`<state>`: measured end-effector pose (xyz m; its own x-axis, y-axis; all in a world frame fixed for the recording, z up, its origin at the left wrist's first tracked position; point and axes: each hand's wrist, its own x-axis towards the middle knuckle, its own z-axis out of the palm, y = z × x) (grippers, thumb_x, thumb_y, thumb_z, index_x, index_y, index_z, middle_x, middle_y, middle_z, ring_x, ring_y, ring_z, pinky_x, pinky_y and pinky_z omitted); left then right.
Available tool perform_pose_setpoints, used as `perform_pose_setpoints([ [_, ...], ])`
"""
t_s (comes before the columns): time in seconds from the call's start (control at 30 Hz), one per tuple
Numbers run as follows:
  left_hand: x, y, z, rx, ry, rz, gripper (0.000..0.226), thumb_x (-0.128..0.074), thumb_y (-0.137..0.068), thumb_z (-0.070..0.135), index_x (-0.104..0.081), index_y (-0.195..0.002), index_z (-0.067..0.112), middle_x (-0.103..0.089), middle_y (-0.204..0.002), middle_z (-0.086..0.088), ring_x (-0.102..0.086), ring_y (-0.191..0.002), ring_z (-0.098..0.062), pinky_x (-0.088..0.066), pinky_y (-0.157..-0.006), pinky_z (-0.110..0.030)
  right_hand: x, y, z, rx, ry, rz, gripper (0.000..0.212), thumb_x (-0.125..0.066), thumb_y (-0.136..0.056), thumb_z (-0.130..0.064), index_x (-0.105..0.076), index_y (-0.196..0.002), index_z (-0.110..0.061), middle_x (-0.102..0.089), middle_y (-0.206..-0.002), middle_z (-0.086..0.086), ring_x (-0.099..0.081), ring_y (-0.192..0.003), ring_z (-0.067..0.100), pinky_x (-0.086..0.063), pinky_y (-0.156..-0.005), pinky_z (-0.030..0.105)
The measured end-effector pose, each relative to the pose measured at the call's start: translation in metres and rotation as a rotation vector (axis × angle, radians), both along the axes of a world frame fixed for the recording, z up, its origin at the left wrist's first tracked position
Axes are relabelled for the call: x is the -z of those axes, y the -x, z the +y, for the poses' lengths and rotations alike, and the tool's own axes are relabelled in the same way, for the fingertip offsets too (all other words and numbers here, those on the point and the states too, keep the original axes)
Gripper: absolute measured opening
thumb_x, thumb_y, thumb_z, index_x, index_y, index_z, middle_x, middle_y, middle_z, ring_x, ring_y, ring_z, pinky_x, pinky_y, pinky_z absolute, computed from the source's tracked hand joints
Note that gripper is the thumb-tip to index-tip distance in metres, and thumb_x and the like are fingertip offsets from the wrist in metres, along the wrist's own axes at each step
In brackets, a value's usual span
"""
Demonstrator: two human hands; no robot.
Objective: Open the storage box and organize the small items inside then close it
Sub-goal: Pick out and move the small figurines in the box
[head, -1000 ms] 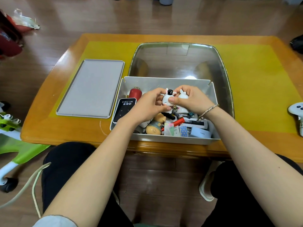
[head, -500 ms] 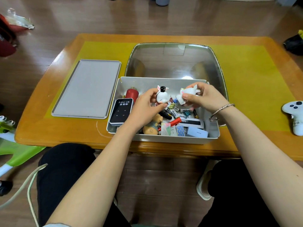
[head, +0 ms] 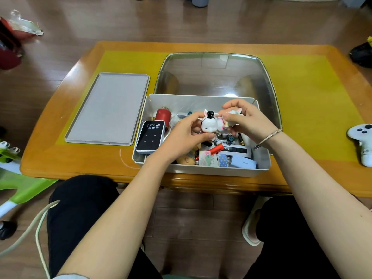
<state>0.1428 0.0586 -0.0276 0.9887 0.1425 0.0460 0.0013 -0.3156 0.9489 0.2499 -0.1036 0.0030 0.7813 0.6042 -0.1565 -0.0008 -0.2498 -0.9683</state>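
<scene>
Tabletop: orange wood w/ yellow mat, wood floor around.
Box: white, open, at near edge, full of small items.
Lid: flat, just left of box.
L hand: fingers curled on top-hat bunny, held above box.
R hand: fingers pinch white unicorn, touching bunny.
Wi-Fi unit: leans on box's left wall.
Controller: far right.

My knees sit under a wooden table topped with a yellow mat. A white game controller lies at its right edge. A green ride-on toy stands on the floor at left.
</scene>
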Motion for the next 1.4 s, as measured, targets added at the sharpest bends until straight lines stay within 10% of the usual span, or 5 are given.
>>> perform_pose_setpoints([
  [0.43,-0.009,-0.033,0.013,0.076,-0.264,0.055,0.038,-0.071,-0.085,0.013,-0.050,-0.116,0.015,-0.064,-0.095,0.007,-0.060,-0.086,0.001,-0.049,-0.076,-0.016,0.012,-0.048,-0.039,0.097,0.235,-0.486,0.034,-0.072,-0.080,-0.006,-0.063,-0.111,-0.015,-0.067,-0.104,0.009,-0.059,-0.086,0.014,-0.047,-0.078,0.013],
  [0.63,0.003,-0.063,0.002,0.181,-0.316,0.085,0.035,-0.073,-0.083,0.026,-0.050,-0.108,0.019,-0.060,-0.114,0.003,-0.055,-0.104,-0.013,-0.043,-0.084,-0.027,0.045,-0.046,-0.038,0.237,0.177,-0.601,0.028,-0.066,-0.085,-0.019,-0.062,-0.112,-0.019,-0.066,-0.108,-0.003,-0.062,-0.102,0.016,-0.046,-0.095,0.045],
  [1.1,0.026,-0.092,-0.007,0.492,-0.408,0.387,0.050,-0.071,-0.081,0.048,-0.054,-0.111,0.012,-0.060,-0.108,-0.014,-0.054,-0.088,-0.023,-0.044,-0.080,-0.035,0.052,-0.048,-0.034,0.219,0.299,-0.727,0.031,-0.056,-0.091,-0.016,-0.054,-0.122,-0.015,-0.065,-0.111,0.003,-0.060,-0.099,0.020,-0.048,-0.085,0.036],
  [1.3,0.023,-0.078,-0.005,0.484,-0.363,0.409,0.047,-0.072,-0.078,0.052,-0.046,-0.114,0.036,-0.059,-0.088,0.011,-0.057,-0.068,0.004,-0.045,-0.061,-0.014,0.052,-0.048,-0.035,0.231,0.291,-0.704,0.031,-0.057,-0.091,-0.017,-0.052,-0.122,-0.014,-0.065,-0.113,0.004,-0.060,-0.101,0.020,-0.047,-0.085,0.031],
  [1.4,0.025,-0.072,-0.008,0.477,-0.378,0.413,0.064,-0.072,-0.077,0.054,-0.042,-0.130,0.033,-0.050,-0.103,0.017,-0.055,-0.092,-0.006,-0.044,-0.072,-0.016,0.052,-0.047,-0.034,0.244,0.277,-0.680,0.030,-0.061,-0.088,-0.016,-0.052,-0.117,-0.013,-0.064,-0.111,0.004,-0.060,-0.099,0.019,-0.047,-0.085,0.033],
])
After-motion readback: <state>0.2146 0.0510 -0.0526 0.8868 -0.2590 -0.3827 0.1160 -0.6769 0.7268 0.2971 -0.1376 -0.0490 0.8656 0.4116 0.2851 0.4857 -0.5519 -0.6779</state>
